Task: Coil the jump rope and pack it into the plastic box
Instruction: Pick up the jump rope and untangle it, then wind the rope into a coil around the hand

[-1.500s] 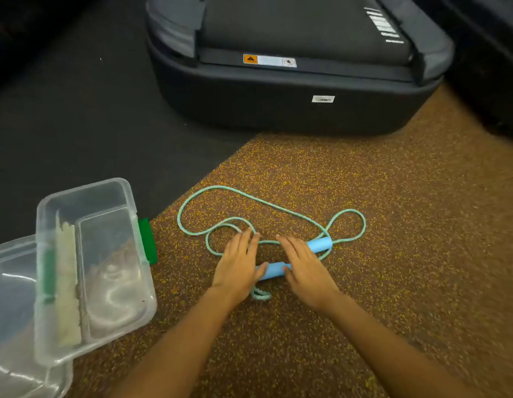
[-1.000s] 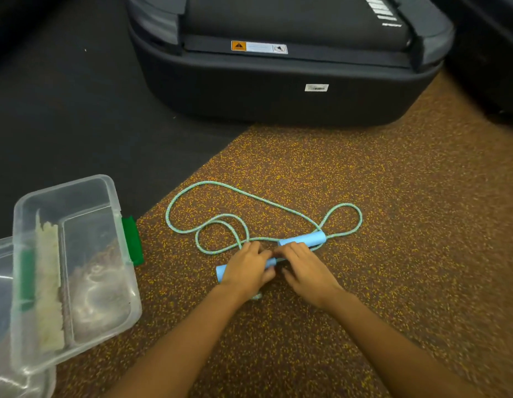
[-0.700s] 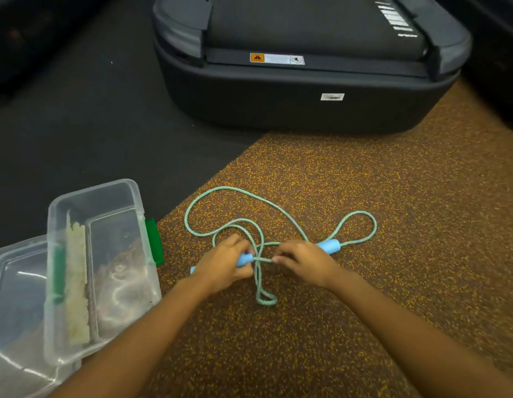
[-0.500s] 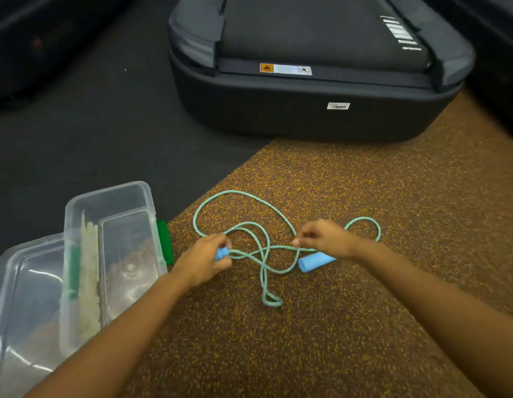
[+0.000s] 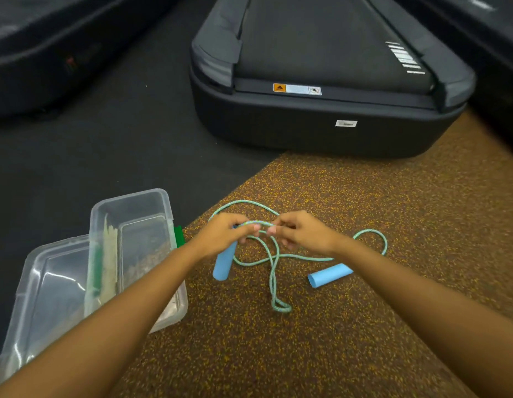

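Two bare hands meet above a speckled brown floor mat (image 5: 364, 225). The left hand (image 5: 225, 234) grips the top of one blue handle (image 5: 224, 264), which hangs down from the fist, and also pinches a short stretch of cord. The right hand (image 5: 302, 232) pinches the same stretch of cord just beside it, fingertips nearly touching the left hand's.

The green jump rope (image 5: 274, 271) is not yet coiled. It lies in loose, crossing loops on the mat under and around the hands, with one narrow loop trailing nearer and another curving to the right. The second blue handle (image 5: 330, 275) lies free on the mat, near the right forearm.

The clear plastic box (image 5: 131, 202) sits open to the left, at the mat's edge, its lid (image 5: 48, 277) beside it. A dark treadmill (image 5: 321, 96) stands at the far side.

The step appears to be the start of coiling. Next, the loops likely need gathering into even turns against the held handle, without tangling the crossings.
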{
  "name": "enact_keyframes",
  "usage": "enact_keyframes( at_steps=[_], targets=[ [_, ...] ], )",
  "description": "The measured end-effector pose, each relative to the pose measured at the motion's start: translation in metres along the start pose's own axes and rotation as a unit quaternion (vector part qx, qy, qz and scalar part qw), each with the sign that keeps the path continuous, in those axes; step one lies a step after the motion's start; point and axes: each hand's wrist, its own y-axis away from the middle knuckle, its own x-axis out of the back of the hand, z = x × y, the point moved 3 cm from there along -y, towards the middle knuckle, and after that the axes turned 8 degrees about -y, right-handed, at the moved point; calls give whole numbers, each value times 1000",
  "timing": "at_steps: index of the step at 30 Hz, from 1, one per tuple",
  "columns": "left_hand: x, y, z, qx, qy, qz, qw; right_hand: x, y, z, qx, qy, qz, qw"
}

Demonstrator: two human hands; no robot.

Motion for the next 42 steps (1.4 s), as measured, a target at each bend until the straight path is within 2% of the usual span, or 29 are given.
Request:
enact_keyframes(
  at_steps=[2,6,9,11,13,15,19,22,29,31,36,42],
  targets=[
    [12,1,1,2,21,5,1000,13,4,-14,9,13,9,1000],
    [25,1,8,1,-26,-30,999,30,11,-47,33,46,36,998],
    [30,-1,26,-5,-19,-39,999,39,20,-83,40,74,53,995],
    [32,-4,37,-17,-25,-45,999,50,29,-108,-2,81,6,997],
    [34,-6,42,-21,-30,-49,998,61,42,-132,-70,69,-80,992],
    [36,-7,45,-20,-42,-57,997,71,54,-152,-94,54,-120,987],
    [45,-8,56,-21,-65,-53,996,76,56,-163,-67,-38,-109,991],
    [53,-7,70,-39,-54,-61,996,78,43,-152,-33,-69,-54,996],
    [75,-5,83,-32,90,-52,994,101,34,-141,7,-89,62,994],
    [76,-2,92,-20,136,-60,989,100,33,-136,23,-109,55,992],
    [65,1,103,26,159,-104,982,93,30,-132,35,-139,16,990],
    [69,-2,112,51,319,-109,940,95,25,-135,31,-101,37,994]
  ],
)
